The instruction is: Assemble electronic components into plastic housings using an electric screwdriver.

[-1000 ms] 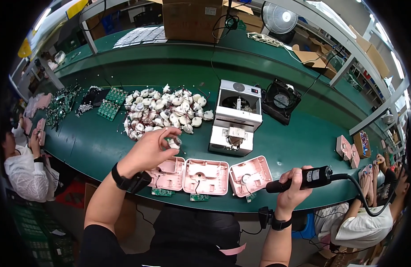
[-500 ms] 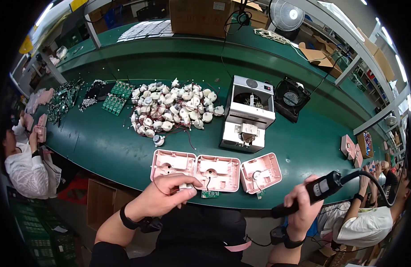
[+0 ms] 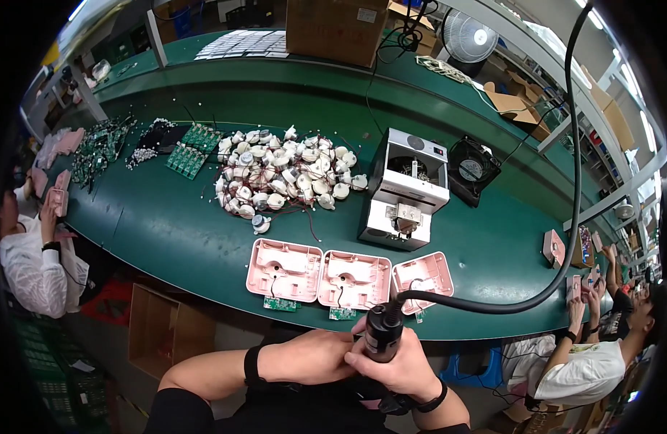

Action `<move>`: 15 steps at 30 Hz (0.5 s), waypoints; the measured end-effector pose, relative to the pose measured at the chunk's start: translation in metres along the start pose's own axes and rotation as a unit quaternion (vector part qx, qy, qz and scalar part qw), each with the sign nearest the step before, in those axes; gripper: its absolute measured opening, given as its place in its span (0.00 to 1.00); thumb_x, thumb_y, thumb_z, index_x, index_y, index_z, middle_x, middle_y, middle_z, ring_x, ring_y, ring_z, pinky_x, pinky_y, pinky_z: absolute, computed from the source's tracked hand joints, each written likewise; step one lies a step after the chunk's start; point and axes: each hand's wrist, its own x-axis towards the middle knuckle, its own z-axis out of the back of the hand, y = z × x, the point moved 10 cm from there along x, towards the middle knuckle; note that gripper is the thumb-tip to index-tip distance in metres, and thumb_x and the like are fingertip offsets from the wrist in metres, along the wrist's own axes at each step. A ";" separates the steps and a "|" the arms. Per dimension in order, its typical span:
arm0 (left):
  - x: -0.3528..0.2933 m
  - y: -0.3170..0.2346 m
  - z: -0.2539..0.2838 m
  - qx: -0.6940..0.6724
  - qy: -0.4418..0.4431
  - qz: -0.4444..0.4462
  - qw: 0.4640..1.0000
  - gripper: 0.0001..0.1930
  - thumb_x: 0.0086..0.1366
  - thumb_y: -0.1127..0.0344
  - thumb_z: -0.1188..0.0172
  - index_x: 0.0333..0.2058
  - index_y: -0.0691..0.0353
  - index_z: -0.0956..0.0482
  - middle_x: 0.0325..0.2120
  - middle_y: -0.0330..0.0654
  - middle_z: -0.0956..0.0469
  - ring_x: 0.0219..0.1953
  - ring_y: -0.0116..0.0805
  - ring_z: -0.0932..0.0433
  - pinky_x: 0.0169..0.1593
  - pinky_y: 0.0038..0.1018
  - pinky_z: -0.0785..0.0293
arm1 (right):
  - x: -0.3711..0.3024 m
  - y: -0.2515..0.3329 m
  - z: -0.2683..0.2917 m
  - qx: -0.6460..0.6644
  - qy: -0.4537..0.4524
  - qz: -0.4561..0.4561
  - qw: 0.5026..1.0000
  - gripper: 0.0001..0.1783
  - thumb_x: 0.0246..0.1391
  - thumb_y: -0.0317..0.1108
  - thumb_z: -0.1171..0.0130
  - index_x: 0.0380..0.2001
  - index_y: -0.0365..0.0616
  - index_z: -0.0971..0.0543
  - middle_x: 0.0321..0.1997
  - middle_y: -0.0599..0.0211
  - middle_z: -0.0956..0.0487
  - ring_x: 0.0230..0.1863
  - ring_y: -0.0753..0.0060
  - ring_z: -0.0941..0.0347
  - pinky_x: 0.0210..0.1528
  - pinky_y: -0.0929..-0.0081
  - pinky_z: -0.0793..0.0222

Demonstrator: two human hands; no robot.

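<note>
In front of my body, my right hand (image 3: 398, 365) is wrapped around a black electric screwdriver (image 3: 383, 334) with a thick cable on its top end. Just left of it and close against it is my left hand (image 3: 311, 356), curled. What its fingers hold is hidden behind the screwdriver and my right hand. Beyond both hands, a row of three open pink plastic housings (image 3: 284, 270) lies along the bench's near edge. Small green circuit boards (image 3: 280, 304) hang on wires from them, and the right housing (image 3: 422, 276) is partly covered by the cable.
A pile of white motors (image 3: 283, 173) with wires lies on the green bench (image 3: 167, 224). Right of it stand a white-and-black machine (image 3: 405, 188) and a black fan (image 3: 472, 168). Circuit boards (image 3: 192, 150) lie left. Co-workers sit at both ends. The screwdriver cable (image 3: 575, 145) arcs across the right.
My right hand has brought the screwdriver leftward to the middle. My left hand, which held a small white part over the left housing, has drawn back beside it. The left housing's board is now uncovered.
</note>
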 end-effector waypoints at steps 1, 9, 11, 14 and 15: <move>-0.003 0.001 0.000 0.014 0.016 0.008 1.000 0.12 0.65 0.67 0.38 0.45 0.62 0.22 0.45 0.49 0.21 0.45 0.50 0.20 0.46 0.37 0.21 | -0.001 -0.005 0.002 0.026 -0.005 -0.022 0.999 0.22 0.49 0.21 0.31 0.46 0.36 0.28 0.28 0.63 0.18 0.24 0.79 0.24 0.30 0.79 0.29; -0.028 -0.013 0.022 -0.285 0.010 -0.031 0.958 0.11 0.69 0.66 0.39 0.48 0.61 0.21 0.45 0.44 0.26 0.49 0.37 0.22 0.50 0.31 0.20 | -0.015 -0.019 0.038 0.223 -0.135 -0.055 0.964 0.21 0.49 0.18 0.36 0.45 0.37 0.32 0.22 0.63 0.24 0.19 0.74 0.29 0.25 0.75 0.30; -0.026 -0.012 0.016 -0.342 0.026 -0.011 0.939 0.11 0.70 0.66 0.40 0.48 0.61 0.21 0.46 0.44 0.27 0.50 0.36 0.22 0.50 0.30 0.20 | -0.016 -0.017 0.039 0.223 -0.138 -0.053 0.964 0.22 0.49 0.18 0.36 0.45 0.37 0.33 0.22 0.62 0.25 0.19 0.73 0.29 0.25 0.75 0.30; -0.025 -0.009 0.005 -0.449 0.056 0.031 0.891 0.10 0.71 0.67 0.41 0.49 0.60 0.21 0.47 0.43 0.27 0.51 0.33 0.23 0.50 0.28 0.19 | -0.018 -0.012 0.040 0.222 -0.144 -0.049 0.963 0.22 0.49 0.18 0.36 0.45 0.37 0.33 0.22 0.62 0.25 0.19 0.73 0.28 0.25 0.75 0.30; -0.023 -0.011 0.012 -0.362 0.026 0.014 0.932 0.10 0.71 0.66 0.41 0.48 0.61 0.21 0.48 0.44 0.26 0.51 0.34 0.22 0.50 0.29 0.20 | -0.018 -0.007 0.040 0.235 -0.141 -0.032 0.961 0.22 0.49 0.18 0.36 0.45 0.37 0.33 0.23 0.64 0.24 0.20 0.75 0.28 0.26 0.77 0.31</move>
